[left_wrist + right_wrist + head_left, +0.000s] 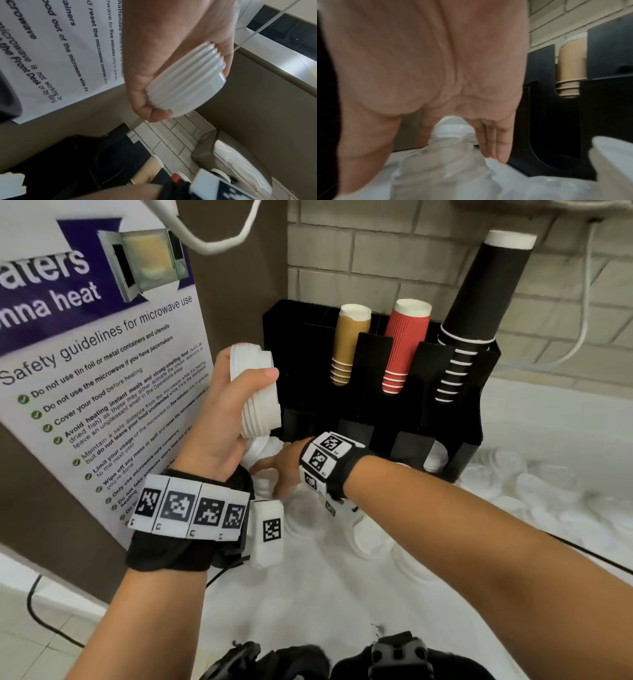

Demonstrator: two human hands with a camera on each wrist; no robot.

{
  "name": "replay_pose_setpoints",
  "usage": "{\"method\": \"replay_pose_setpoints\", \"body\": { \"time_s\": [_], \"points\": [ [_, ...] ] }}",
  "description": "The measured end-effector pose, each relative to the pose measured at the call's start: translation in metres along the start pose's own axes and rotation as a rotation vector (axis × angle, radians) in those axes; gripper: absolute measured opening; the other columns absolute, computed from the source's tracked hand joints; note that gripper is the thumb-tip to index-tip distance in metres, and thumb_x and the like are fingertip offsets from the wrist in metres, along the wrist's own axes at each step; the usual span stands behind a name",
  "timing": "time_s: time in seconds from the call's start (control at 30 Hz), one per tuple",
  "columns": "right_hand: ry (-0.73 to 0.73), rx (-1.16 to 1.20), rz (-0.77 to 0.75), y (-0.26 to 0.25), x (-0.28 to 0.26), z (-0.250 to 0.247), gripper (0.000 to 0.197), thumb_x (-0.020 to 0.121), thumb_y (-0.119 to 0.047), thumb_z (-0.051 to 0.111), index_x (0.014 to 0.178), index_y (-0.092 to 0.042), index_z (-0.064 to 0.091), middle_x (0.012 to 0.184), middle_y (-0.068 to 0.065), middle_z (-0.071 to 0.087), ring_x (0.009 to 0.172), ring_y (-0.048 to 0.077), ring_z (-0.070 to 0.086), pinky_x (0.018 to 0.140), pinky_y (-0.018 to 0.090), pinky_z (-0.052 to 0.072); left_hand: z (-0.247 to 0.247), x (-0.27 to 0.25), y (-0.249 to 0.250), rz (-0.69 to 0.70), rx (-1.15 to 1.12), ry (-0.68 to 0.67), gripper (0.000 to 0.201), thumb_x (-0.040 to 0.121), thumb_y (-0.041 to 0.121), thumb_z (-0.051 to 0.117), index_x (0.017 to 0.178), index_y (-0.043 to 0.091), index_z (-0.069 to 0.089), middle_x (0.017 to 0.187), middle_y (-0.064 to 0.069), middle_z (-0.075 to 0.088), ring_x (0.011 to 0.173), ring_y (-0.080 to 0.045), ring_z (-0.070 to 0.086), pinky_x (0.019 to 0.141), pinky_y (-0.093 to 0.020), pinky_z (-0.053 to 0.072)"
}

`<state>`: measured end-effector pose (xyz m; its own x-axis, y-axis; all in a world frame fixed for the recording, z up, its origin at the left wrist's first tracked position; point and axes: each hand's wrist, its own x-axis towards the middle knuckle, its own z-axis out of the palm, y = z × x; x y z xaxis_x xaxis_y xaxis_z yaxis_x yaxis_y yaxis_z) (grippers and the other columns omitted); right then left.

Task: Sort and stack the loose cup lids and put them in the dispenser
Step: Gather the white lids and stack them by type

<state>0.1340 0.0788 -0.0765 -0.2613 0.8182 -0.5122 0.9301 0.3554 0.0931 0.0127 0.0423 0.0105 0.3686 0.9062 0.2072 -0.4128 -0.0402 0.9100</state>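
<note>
My left hand (226, 419) is raised in front of the poster and grips a nested stack of white cup lids (255, 392), thumb across its front; the left wrist view shows the same stack (187, 83) lying in the palm. My right hand (281, 470) reaches down to the loose lids (263, 453) piled at the left foot of the black dispenser (445, 419). In the right wrist view its fingers (496, 146) point straight down beside a clear lid (440, 152) and a white lid (452, 129). I cannot see whether they touch.
The dispenser holds stacks of gold cups (349, 344), red cups (404, 344) and black cups (479, 302), with white lids in a lower slot (435, 457). Several more loose lids (534, 484) lie on the white counter at right. A microwave safety poster (102, 371) stands close on the left.
</note>
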Motion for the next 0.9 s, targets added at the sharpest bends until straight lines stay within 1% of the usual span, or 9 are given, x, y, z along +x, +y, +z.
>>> {"method": "replay_pose_setpoints", "body": {
  "time_s": [0.07, 0.17, 0.23, 0.37, 0.47, 0.57, 0.7, 0.8, 0.9],
  "points": [
    [0.095, -0.016, 0.0, -0.006, 0.005, 0.012, 0.08, 0.08, -0.055, 0.063, 0.147, -0.042, 0.022, 0.139, 0.005, 0.042, 0.123, 0.027, 0.044, 0.094, 0.032, 0.036, 0.001, -0.001, 0.0, -0.006, 0.004, -0.009, 0.057, 0.062, 0.033, 0.072, 0.114, 0.022, 0.051, 0.087, 0.008, 0.063, 0.078, -0.005, 0.066, 0.06, -0.024, 0.052],
    [0.228, 0.01, 0.001, -0.013, 0.008, 0.021, 0.067, 0.08, -0.051, 0.066, 0.138, -0.034, 0.037, 0.09, -0.004, 0.034, 0.063, 0.013, 0.036, 0.055, 0.022, 0.023, 0.003, -0.001, -0.001, -0.006, 0.007, -0.005, 0.058, 0.058, 0.036, 0.072, 0.111, 0.024, 0.052, 0.088, 0.008, 0.062, 0.078, -0.005, 0.066, 0.062, -0.024, 0.053],
    [0.226, 0.034, 0.002, -0.01, 0.011, 0.021, 0.052, 0.082, -0.044, 0.066, 0.127, -0.03, 0.045, 0.081, -0.007, 0.028, 0.057, 0.008, 0.023, 0.048, 0.023, 0.014, 0.004, -0.001, -0.002, 0.002, 0.009, -0.007, 0.055, 0.057, 0.036, 0.072, 0.108, 0.025, 0.053, 0.086, 0.01, 0.063, 0.077, -0.004, 0.065, 0.062, -0.023, 0.052],
    [0.191, -0.012, -0.034, -0.006, 0.008, 0.015, 0.048, 0.079, -0.03, 0.07, 0.122, -0.027, 0.049, 0.074, -0.009, 0.021, 0.055, 0.005, 0.025, 0.036, 0.017, 0.021, 0.004, -0.003, -0.001, 0.004, 0.008, -0.005, 0.055, 0.057, 0.036, 0.072, 0.108, 0.025, 0.052, 0.082, 0.011, 0.064, 0.074, -0.003, 0.066, 0.059, -0.022, 0.052],
    [0.051, 0.05, 0.024, -0.002, 0.007, 0.008, 0.065, 0.068, -0.039, 0.072, 0.121, -0.038, 0.034, 0.088, 0.001, 0.046, 0.062, 0.015, 0.051, 0.045, 0.024, 0.037, 0.003, -0.003, 0.001, 0.006, 0.014, 0.002, 0.058, 0.058, 0.036, 0.072, 0.111, 0.024, 0.051, 0.087, 0.009, 0.062, 0.076, -0.004, 0.065, 0.06, -0.024, 0.052],
    [-0.123, 0.187, 0.021, 0.008, 0.0, -0.01, 0.062, 0.068, -0.04, 0.075, 0.114, -0.042, 0.032, 0.087, 0.002, 0.052, 0.086, 0.027, 0.064, 0.074, 0.038, 0.057, 0.003, -0.003, 0.002, 0.011, 0.009, -0.007, 0.051, 0.066, 0.03, 0.07, 0.112, 0.022, 0.05, 0.083, 0.011, 0.064, 0.075, -0.005, 0.066, 0.059, -0.023, 0.052],
    [0.017, 0.439, 0.013, 0.018, -0.012, -0.019, 0.065, 0.079, -0.04, 0.074, 0.132, -0.034, 0.037, 0.099, 0.0, 0.057, 0.086, 0.014, 0.061, 0.07, 0.015, 0.051, 0.004, -0.003, 0.005, 0.018, 0.008, -0.007, 0.059, 0.062, 0.033, 0.071, 0.115, 0.018, 0.047, 0.085, 0.007, 0.06, 0.074, -0.005, 0.064, 0.058, -0.022, 0.051],
    [0.102, 0.419, 0.035, 0.02, -0.015, -0.022, 0.083, 0.075, -0.058, 0.071, 0.143, -0.029, 0.032, 0.13, 0.004, 0.055, 0.117, 0.019, 0.053, 0.099, 0.024, 0.04, 0.005, -0.004, 0.005, 0.013, 0.008, -0.012, 0.058, 0.068, 0.029, 0.069, 0.118, 0.015, 0.045, 0.087, 0.005, 0.059, 0.074, -0.005, 0.065, 0.057, -0.022, 0.051],
    [0.061, 0.161, 0.092, 0.013, -0.006, -0.014, 0.097, 0.062, -0.074, 0.068, 0.137, -0.016, 0.047, 0.126, 0.001, 0.059, 0.114, 0.019, 0.057, 0.09, 0.025, 0.042, 0.005, -0.004, 0.006, 0.006, 0.014, -0.007, 0.064, 0.061, 0.035, 0.071, 0.117, 0.017, 0.047, 0.089, 0.006, 0.06, 0.078, -0.007, 0.065, 0.061, -0.024, 0.052]
  ]
}}
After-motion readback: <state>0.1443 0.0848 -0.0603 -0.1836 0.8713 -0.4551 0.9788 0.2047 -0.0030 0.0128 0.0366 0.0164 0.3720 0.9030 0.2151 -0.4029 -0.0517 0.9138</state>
